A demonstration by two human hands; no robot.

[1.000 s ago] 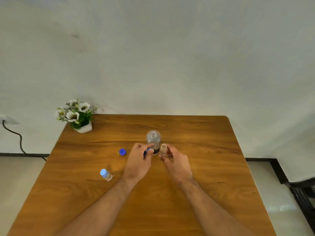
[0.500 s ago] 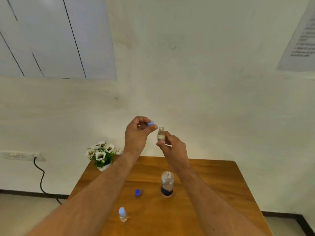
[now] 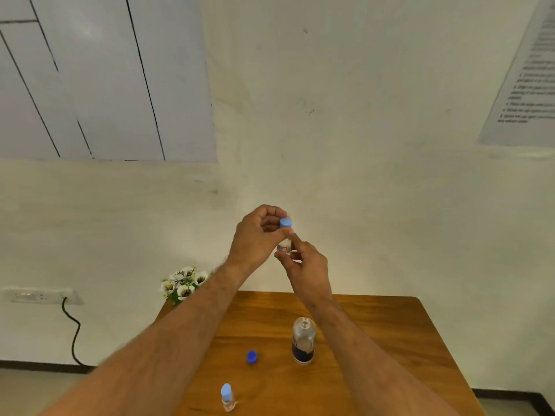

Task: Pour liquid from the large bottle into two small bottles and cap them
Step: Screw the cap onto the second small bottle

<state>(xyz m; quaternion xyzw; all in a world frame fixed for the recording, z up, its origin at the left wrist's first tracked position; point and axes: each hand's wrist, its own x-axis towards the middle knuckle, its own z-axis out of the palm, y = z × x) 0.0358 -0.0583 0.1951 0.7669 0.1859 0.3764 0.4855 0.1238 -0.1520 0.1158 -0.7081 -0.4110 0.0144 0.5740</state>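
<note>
Both hands are raised well above the wooden table (image 3: 390, 340). My right hand (image 3: 306, 268) grips a small clear bottle (image 3: 284, 246) from below. My left hand (image 3: 258, 238) pinches a light blue cap (image 3: 285, 222) that sits on the small bottle's neck. The large clear bottle (image 3: 303, 340) with a dark label stands uncapped on the table under my right forearm. Its dark blue cap (image 3: 251, 356) lies to its left. A second small bottle (image 3: 227, 397) with a light blue cap on it stands near the table's front left.
A pot of white flowers (image 3: 183, 285) stands at the table's back left corner, partly behind my left arm. A wall socket (image 3: 39, 295) with a black cable is at the left. A printed sheet (image 3: 528, 85) hangs on the wall at the right.
My hands lifted the small bottle and its cap off the table. The left hand brought the cap from beside the bottle's mouth onto its neck. The camera tilted up.
</note>
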